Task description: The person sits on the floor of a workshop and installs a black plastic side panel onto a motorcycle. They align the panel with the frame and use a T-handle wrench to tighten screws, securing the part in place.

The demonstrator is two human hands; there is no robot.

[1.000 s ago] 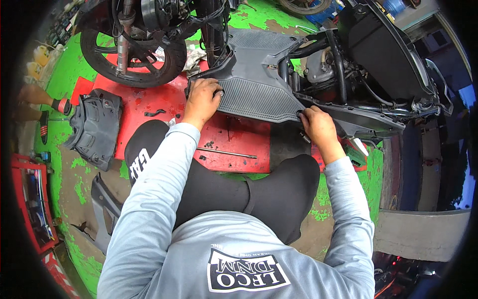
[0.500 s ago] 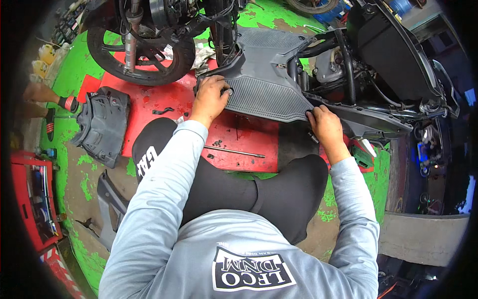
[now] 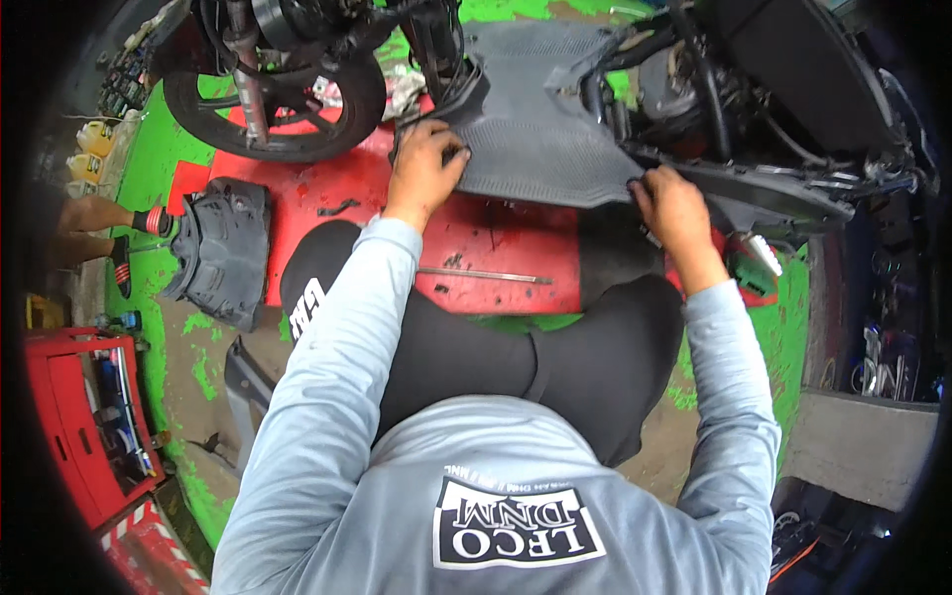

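A dark grey ribbed scooter floorboard (image 3: 540, 154) lies across the frame of a partly stripped scooter in front of me. My left hand (image 3: 426, 171) is closed on its near left corner, with the thumb toward the ribbed top. At the near right corner, the fingers of my right hand (image 3: 676, 210) curl over the edge; their tips are partly hidden. The floorboard is slightly tilted along its near edge. To its right, a long dark side panel (image 3: 764, 193) runs along the scooter's body. The scooter's front wheel (image 3: 369, 114) stands to the left.
Below the floorboard is a red platform (image 3: 535, 238) bearing a thin metal rod (image 3: 486, 275) and small dark parts. Loose grey fairing (image 3: 226, 253) and another plastic panel (image 3: 246, 382) lie left. A red tool cabinet (image 3: 74, 407) stands far left, near another person's slippered foot (image 3: 151, 220).
My view has shifted, moving the scene within the picture. Both hands keep their hold on the floorboard's near corners, and the near edge sits slightly differently, with its ribs blurred.
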